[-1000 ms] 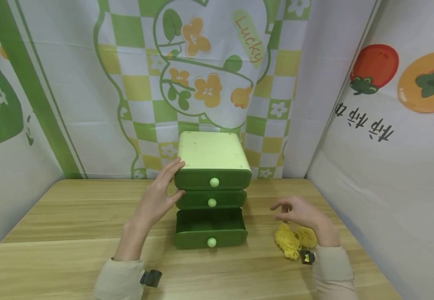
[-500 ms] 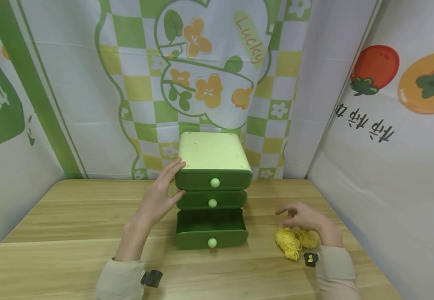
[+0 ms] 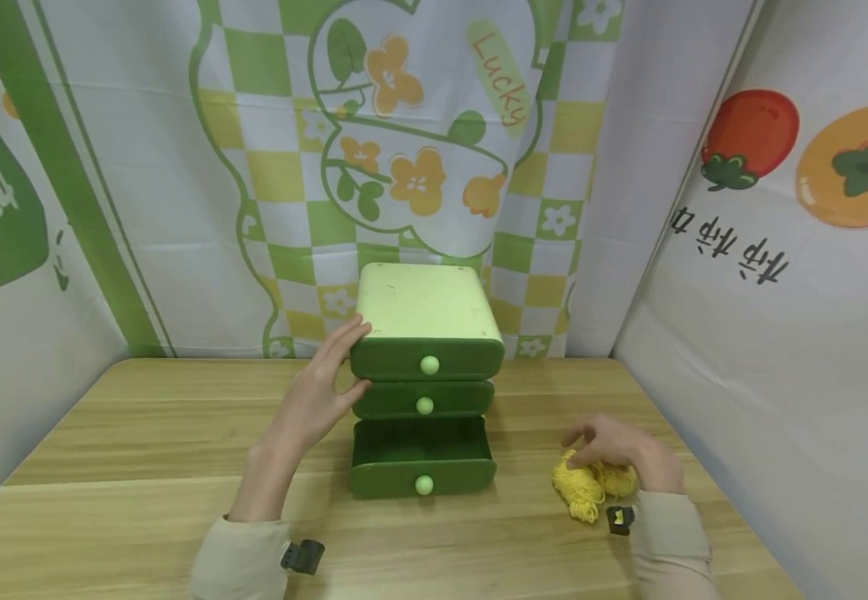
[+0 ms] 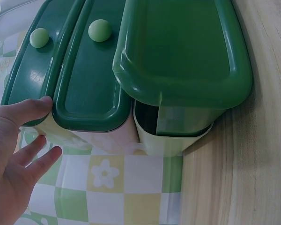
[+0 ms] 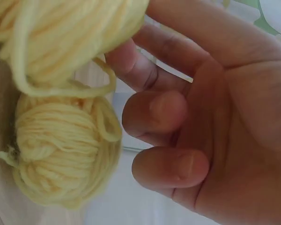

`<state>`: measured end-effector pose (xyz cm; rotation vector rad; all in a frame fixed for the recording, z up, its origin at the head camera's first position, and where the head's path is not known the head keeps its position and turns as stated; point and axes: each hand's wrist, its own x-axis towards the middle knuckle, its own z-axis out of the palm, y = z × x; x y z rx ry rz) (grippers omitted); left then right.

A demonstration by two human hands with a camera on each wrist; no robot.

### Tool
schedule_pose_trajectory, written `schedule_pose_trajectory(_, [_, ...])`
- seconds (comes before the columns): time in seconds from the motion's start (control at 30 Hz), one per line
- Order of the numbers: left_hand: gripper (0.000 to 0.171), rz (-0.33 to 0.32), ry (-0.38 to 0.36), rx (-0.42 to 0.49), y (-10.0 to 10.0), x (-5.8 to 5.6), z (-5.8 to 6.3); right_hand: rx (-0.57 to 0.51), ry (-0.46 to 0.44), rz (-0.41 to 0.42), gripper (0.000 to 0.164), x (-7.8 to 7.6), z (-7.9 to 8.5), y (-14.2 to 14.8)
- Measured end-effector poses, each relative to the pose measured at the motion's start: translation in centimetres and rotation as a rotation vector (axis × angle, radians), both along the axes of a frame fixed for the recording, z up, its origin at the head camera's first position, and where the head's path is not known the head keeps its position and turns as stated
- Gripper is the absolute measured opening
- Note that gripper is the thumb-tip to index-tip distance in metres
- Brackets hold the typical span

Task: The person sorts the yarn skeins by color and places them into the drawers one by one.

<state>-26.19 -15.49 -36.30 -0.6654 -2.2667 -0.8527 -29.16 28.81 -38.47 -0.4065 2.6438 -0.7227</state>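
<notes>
A small drawer cabinet [image 3: 426, 300] with a pale green top and green drawers stands on the table. Its bottom drawer [image 3: 422, 479] is pulled out; the visible inside is bare. My left hand [image 3: 314, 400] rests at the cabinet's left front edge, fairly straight fingers along the side. In the left wrist view, the thumb [image 4: 35, 108] touches the rim of the top drawer front [image 4: 40, 70]. To the right, my right hand [image 3: 614, 442] pinches a ball of yellow yarn [image 3: 580, 492], its fingers bent. A second ball of yarn [image 5: 65, 150] lies right beside it.
The wooden table [image 3: 142, 517] runs back to a patterned cloth [image 3: 269, 167]. More printed cloth [image 3: 794, 350] hangs along the right side. The upper two drawers, including the middle drawer [image 3: 396, 400], are closed, each with a round knob.
My right hand has moved down and slightly right from above the yarn, and its thumb and fingers have come onto the nearer ball. The left hand and cabinet have stayed in place.
</notes>
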Motion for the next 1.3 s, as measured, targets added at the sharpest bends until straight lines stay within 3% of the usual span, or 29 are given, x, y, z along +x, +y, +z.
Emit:
schedule_pose_trajectory(0.27, [0.086,0.001,-0.007,-0.001,-0.01,0.03,0.06,0.052,0.009,-0.013,0.020,0.18,-0.07,-0.09])
schedule_pose_trajectory(0.43, [0.086,0.002,-0.019,-0.002,-0.01,0.03,0.12,0.039,0.007,0.003,0.014,0.21,-0.07,-0.19])
schedule_pose_trajectory(1.0, [0.085,-0.003,-0.018,-0.001,-0.01,-0.07,0.08,-0.040,0.025,0.065,0.013,-0.07,0.05,-0.37])
schedule_pose_trajectory(1.3, [0.086,-0.004,-0.034,0.006,-0.03,-0.06,0.11,-0.070,0.107,0.121,0.015,-0.41,0.52,-0.79])
